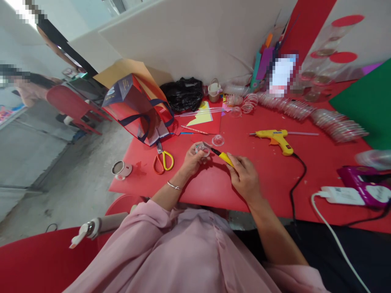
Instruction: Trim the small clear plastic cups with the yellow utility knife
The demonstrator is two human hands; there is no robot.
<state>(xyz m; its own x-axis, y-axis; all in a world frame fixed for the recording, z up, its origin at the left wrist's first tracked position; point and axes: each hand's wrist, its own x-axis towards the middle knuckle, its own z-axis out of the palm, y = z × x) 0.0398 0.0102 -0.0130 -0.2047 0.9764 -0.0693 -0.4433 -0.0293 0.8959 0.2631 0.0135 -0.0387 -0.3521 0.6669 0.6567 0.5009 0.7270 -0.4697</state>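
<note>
My left hand point(194, 159) is closed on a small clear plastic lid point(206, 150), holding it just above the red table's front part. In my right hand point(244, 175) is a yellow and black craft knife point(225, 158). Its dark tip points at the lid's right side, very close; whether it touches I cannot tell. A second clear lid point(218, 140) lies on the table just beyond my hands. Scissors point(163, 158) with one red and one yellow handle lie left of my left hand. To the right rests a yellow glue gun point(276, 138) with a glue stick in its back.
Long rows of stacked clear plastic lids point(336, 122) line the table's back right. A paper bag point(137, 106), a black plastic bag point(183, 93) and yellow paper point(203, 114) sit at back left. A mug point(121, 169) stands at the left edge. Cables hang over the front right edge.
</note>
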